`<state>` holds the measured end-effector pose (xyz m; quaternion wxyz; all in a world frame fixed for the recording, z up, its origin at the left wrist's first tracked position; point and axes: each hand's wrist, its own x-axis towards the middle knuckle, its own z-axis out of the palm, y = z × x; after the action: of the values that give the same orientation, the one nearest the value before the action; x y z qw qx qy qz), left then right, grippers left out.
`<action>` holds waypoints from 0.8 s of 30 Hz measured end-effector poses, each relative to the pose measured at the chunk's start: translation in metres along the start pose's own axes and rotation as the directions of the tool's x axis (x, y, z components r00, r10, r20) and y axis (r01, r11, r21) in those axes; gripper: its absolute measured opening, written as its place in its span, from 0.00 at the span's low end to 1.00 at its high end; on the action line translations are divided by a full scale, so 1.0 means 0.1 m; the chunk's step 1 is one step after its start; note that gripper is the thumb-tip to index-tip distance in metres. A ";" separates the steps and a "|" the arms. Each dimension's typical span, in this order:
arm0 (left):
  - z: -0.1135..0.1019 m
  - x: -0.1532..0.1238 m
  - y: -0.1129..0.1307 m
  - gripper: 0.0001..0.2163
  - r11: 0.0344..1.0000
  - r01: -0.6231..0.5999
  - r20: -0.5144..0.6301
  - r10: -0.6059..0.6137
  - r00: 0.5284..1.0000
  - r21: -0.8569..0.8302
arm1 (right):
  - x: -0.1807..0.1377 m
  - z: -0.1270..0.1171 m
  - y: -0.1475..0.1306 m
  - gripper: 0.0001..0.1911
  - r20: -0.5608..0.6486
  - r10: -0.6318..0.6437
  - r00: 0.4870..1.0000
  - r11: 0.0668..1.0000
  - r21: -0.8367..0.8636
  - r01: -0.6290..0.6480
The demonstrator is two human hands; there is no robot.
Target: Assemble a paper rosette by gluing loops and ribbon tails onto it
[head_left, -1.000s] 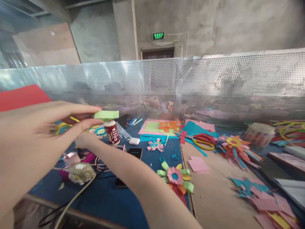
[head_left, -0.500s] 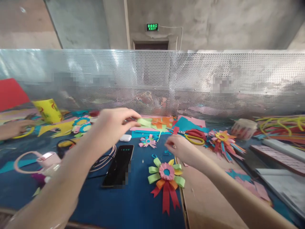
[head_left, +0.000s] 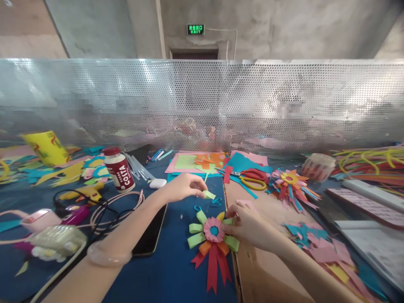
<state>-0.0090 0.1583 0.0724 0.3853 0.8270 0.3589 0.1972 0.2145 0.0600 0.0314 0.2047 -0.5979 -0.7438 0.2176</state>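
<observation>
Paper rosette [head_left: 218,224], one in number, lay face up on the blue tabletop [head_left: 176,277], its right side at the edge of the brown board [head_left: 268,275]. It showed one pink ring, five green loops, two orange loops and three red tails (the right hand hid part of its edge). Four fingers and the thumb of the left hand [head_left: 187,188] came together, pinching one green paper piece [head_left: 209,195] beyond the rosette. The right hand [head_left: 252,227] had its fingers bent at the rosette's upper right; whether they gripped a loop or only touched it, I could not tell. Nearby were two blue loops, one bottle [head_left: 121,170], one white case [head_left: 158,183] and one dark phone [head_left: 148,242], partly behind the left forearm.
</observation>
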 end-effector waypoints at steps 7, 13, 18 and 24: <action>0.07 -0.05 -0.25 0.10 0.995 0.048 0.008 -0.047 0.999 -0.083 | 0.00 0.07 -0.07 0.06 -0.139 -0.053 0.989 0.998 -0.047 0.047; 0.10 -0.06 -0.28 0.12 0.996 0.032 -0.014 -0.033 0.999 -0.078 | 0.03 0.22 -0.05 0.08 -0.225 -0.139 0.964 0.980 -0.172 0.102; 0.10 -0.06 -0.23 0.11 0.996 0.031 -0.023 -0.033 0.999 -0.078 | 0.04 0.19 -0.10 0.07 -0.194 -0.079 0.978 0.991 -0.121 0.056; 0.11 -0.08 -0.22 0.11 0.992 0.045 -0.027 -0.049 0.998 -0.115 | 0.03 0.17 -0.15 0.06 -0.151 -0.016 0.988 1.000 -0.016 0.014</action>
<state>-0.0178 0.1573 0.0479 0.4312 0.7919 0.3719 0.2206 0.1924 0.0584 0.0261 0.2579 -0.6086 -0.7321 0.1646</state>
